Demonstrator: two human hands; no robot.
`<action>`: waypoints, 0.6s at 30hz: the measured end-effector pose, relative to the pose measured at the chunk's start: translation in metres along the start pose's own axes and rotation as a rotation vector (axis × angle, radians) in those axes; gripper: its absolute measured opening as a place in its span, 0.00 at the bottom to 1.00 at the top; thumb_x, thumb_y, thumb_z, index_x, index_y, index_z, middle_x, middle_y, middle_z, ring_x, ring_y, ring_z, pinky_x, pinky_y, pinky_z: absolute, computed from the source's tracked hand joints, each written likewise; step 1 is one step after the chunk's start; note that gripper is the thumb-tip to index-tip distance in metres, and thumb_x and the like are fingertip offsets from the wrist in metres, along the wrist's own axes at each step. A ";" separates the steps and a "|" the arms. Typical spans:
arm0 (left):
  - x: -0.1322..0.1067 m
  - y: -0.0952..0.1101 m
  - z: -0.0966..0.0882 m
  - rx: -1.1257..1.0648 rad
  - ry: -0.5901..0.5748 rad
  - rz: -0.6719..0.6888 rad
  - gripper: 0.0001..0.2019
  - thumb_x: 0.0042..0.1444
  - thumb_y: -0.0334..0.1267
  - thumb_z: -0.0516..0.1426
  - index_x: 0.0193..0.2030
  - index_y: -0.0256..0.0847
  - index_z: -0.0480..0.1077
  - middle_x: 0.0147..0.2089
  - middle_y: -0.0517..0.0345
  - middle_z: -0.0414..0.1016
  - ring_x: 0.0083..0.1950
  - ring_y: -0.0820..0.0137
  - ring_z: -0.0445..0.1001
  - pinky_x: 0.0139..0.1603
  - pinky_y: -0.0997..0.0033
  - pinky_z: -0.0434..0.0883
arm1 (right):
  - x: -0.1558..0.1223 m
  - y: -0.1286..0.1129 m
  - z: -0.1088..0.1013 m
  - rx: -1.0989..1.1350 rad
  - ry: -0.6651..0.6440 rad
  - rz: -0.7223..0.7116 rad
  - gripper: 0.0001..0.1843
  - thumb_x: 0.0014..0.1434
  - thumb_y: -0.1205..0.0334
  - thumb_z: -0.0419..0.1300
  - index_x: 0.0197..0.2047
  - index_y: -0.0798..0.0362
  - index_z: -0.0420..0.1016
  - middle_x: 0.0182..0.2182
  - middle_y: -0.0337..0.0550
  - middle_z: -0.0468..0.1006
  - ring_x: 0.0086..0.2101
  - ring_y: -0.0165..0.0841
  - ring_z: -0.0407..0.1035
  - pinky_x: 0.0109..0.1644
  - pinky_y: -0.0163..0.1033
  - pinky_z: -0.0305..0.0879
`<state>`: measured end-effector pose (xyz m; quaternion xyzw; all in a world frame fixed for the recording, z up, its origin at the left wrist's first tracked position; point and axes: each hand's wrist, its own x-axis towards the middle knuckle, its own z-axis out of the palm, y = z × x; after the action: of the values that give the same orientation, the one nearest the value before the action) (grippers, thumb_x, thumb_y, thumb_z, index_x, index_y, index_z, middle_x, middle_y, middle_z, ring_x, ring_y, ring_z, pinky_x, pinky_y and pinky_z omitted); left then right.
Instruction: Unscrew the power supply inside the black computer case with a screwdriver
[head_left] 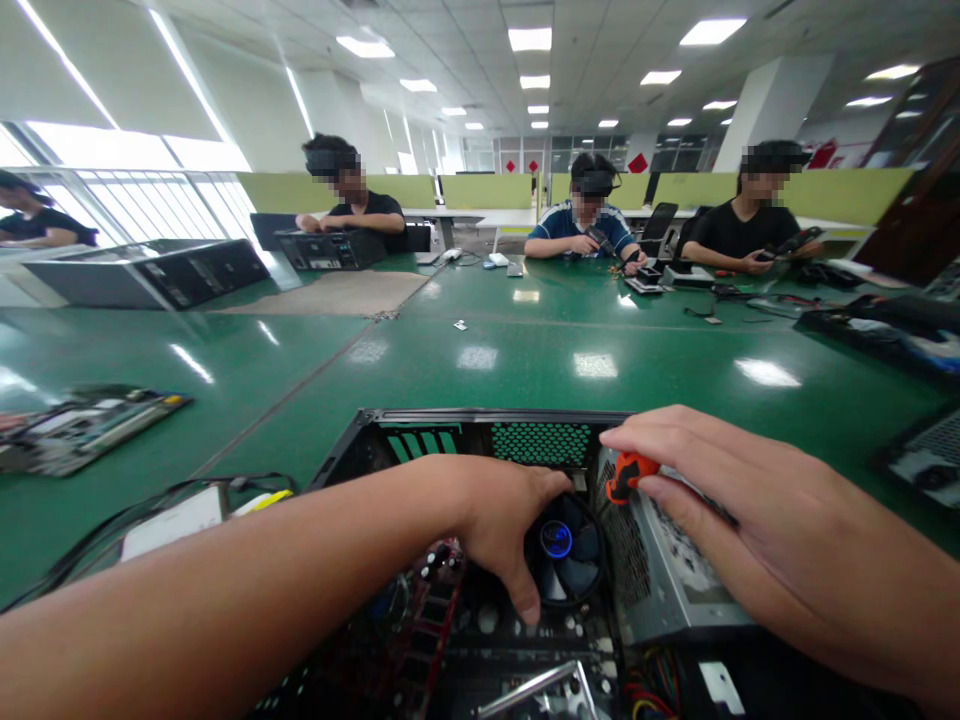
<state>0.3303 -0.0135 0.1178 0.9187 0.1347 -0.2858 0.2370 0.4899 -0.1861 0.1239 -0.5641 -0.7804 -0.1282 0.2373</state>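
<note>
In front of me is an opened computer case (480, 414), its motherboard (525, 650) showing inside. My left hand (504, 530) reaches in and grips the left side of a round black CPU fan (574, 560) with a blue hub, thumb on the near edge and fingers on the far one. Between the thumb and fingers of my right hand (750, 500) is a screwdriver (631, 474) with an orange and black handle; its shaft is hidden. That hand is over the silver power supply (660, 590), to the right of the fan. A red circuit card (431, 625) is left of the fan.
Cables and a white box (176, 520) lie left of the case, a circuit board (97, 425) farther left. Coloured wires (656, 685) run below the power supply. Several people work across the green table (480, 340), with another computer case (330, 248). Dark case parts (892, 330) lie right.
</note>
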 end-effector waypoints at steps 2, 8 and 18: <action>0.000 0.001 -0.001 0.005 -0.005 -0.004 0.54 0.31 0.44 0.69 0.69 0.45 0.54 0.69 0.50 0.61 0.66 0.52 0.64 0.68 0.54 0.61 | 0.001 0.000 0.000 0.002 -0.009 -0.009 0.18 0.68 0.70 0.51 0.59 0.53 0.69 0.54 0.43 0.79 0.54 0.35 0.72 0.62 0.43 0.67; -0.001 0.001 -0.001 0.004 -0.007 -0.007 0.56 0.31 0.44 0.69 0.70 0.46 0.51 0.70 0.52 0.60 0.67 0.52 0.64 0.68 0.56 0.61 | 0.004 0.000 -0.002 0.056 -0.036 -0.002 0.17 0.68 0.70 0.51 0.59 0.54 0.68 0.52 0.47 0.79 0.53 0.36 0.72 0.59 0.45 0.70; 0.001 -0.005 0.004 0.029 0.009 0.002 0.57 0.30 0.48 0.69 0.70 0.43 0.51 0.70 0.47 0.60 0.66 0.50 0.64 0.67 0.54 0.62 | 0.004 -0.007 -0.005 0.137 0.022 0.106 0.19 0.67 0.68 0.52 0.59 0.50 0.69 0.51 0.46 0.80 0.50 0.40 0.75 0.53 0.46 0.73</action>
<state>0.3273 -0.0108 0.1123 0.9235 0.1304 -0.2832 0.2234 0.4835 -0.1871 0.1310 -0.5857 -0.7537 -0.0678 0.2903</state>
